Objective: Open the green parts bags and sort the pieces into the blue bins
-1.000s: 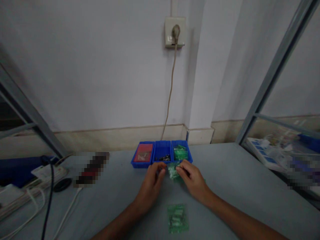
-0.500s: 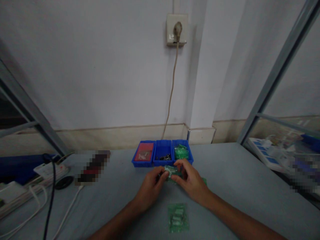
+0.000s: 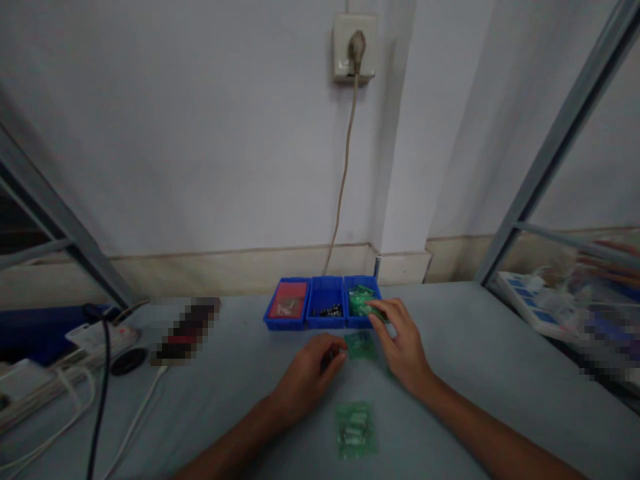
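Note:
My right hand is at the front right of the right-hand blue bin. Its thumb and fingers pinch a small green packet, partly hidden by the fingers, at the bin's edge. Several green packets lie inside that bin. My left hand is above the table with its fingers curled and the thumb near the fingertips; whatever it holds, if anything, is hidden. Just right of it lies a flat green bag. Closer to me, a clear green bag holds several pale pieces.
The middle blue bin has small dark and shiny parts in it. A red packet sits in the left bin. To the left are a blurred-out device, a white cable, a black round object and power strips. Another strip stands right.
My hands have parted. The right hand has moved right and up to the right bin with the packet; the left stays near its place, fingers curled. The flat green bag is now uncovered.

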`<state>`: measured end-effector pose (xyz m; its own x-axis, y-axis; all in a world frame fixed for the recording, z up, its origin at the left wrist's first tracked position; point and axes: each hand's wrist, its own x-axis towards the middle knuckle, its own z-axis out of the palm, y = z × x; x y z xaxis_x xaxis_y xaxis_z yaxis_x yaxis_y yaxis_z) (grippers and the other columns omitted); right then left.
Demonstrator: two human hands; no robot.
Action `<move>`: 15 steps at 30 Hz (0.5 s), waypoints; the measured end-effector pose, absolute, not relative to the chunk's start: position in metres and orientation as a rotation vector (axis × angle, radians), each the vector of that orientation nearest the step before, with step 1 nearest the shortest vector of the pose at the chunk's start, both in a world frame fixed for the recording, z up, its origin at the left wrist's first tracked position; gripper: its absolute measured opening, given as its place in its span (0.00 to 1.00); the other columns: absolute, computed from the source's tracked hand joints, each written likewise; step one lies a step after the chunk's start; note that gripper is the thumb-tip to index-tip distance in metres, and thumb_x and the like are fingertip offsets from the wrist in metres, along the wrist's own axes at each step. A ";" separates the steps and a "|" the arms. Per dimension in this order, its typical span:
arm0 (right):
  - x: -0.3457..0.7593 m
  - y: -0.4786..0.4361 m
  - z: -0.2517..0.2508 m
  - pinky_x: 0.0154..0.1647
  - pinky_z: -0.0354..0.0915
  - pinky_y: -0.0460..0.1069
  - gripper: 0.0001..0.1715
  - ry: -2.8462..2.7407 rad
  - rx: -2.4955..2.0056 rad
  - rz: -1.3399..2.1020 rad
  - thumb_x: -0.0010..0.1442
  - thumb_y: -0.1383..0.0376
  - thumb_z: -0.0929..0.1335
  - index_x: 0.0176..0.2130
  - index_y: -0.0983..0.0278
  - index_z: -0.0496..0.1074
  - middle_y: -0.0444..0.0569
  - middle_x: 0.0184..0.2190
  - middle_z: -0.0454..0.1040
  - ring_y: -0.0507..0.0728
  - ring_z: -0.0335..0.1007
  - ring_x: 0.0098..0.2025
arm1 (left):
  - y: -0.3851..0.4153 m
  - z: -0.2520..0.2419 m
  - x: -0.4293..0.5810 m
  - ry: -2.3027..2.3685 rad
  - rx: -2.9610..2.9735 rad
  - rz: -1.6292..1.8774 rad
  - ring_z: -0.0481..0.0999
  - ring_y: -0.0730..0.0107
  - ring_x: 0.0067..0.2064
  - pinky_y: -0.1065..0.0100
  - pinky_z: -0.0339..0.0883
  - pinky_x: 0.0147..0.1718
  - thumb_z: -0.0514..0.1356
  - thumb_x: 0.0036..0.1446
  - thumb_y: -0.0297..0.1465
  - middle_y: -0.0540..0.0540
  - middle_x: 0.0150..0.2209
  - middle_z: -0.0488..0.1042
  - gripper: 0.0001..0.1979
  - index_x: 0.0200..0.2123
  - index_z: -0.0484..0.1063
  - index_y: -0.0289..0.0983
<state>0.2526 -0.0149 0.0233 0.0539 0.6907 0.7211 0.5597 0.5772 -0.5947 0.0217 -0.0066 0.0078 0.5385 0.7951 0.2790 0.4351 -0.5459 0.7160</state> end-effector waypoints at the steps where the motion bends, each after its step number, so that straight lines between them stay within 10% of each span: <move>1: 0.253 -0.014 0.022 0.54 0.70 0.58 0.12 -1.645 -1.061 0.142 0.74 0.65 0.65 0.54 0.57 0.73 0.52 0.47 0.73 0.61 0.72 0.51 | -0.007 0.008 0.021 0.994 2.205 0.809 0.77 0.64 0.43 0.64 0.70 0.47 0.57 0.72 0.35 0.47 0.42 0.78 0.09 0.50 0.75 0.41; 15: 0.259 -0.012 0.020 0.51 0.70 0.59 0.16 -1.973 -1.087 -0.225 0.73 0.71 0.64 0.55 0.59 0.75 0.54 0.48 0.76 0.63 0.72 0.49 | -0.008 0.013 0.023 0.951 2.393 0.792 0.76 0.61 0.47 0.61 0.70 0.51 0.55 0.73 0.32 0.44 0.42 0.78 0.10 0.43 0.76 0.39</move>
<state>0.2593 -0.0120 0.0196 -0.2609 0.6091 0.7490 0.7623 0.6060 -0.2273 0.0231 -0.0082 0.0127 0.5987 0.7234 0.3439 0.4686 -0.6645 0.5821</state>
